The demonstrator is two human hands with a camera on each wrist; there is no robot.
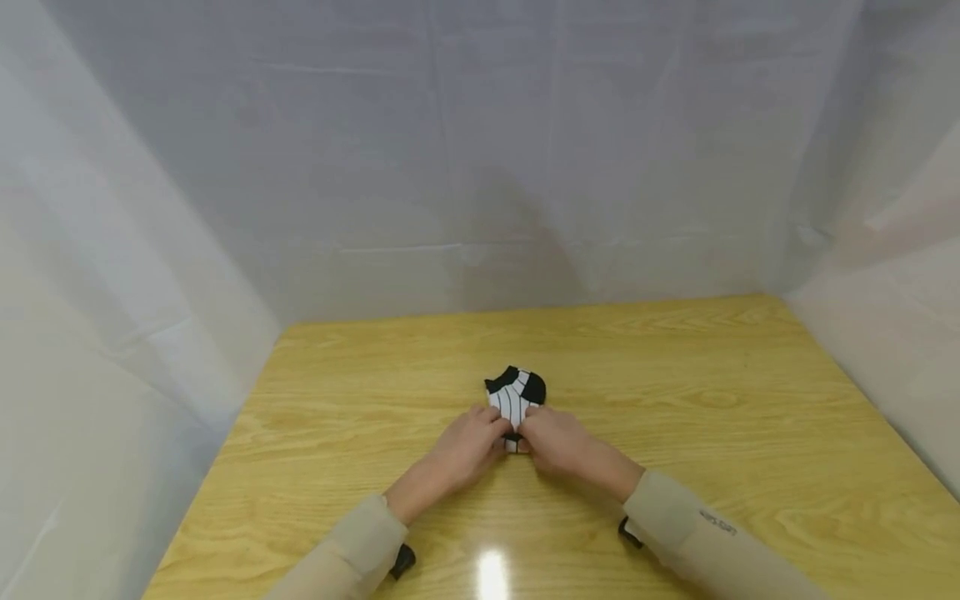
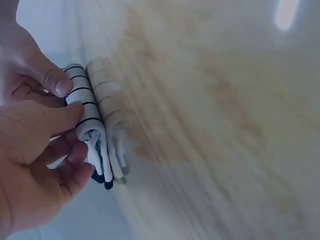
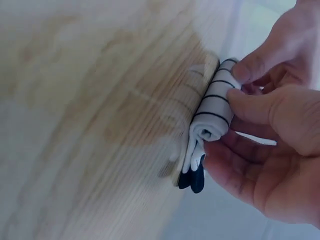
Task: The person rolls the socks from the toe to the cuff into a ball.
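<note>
White sheeting [image 1: 480, 167] walls in one glossy wooden table [image 1: 712, 400]. On its middle lies one sock [image 1: 514, 398], white with thin black stripes and black ends, partly rolled. Two hands meet there: left hand [image 1: 467, 448] and right hand [image 1: 553, 440] both pinch the roll.

The bench [image 1: 675, 375] has a light yellow wooden top with a clear grain, and a bright spot of light shines near its front edge. One rolled sock [image 1: 514, 398], white with thin black stripes and black ends, lies directly on it, near the middle of the surface.
</note>
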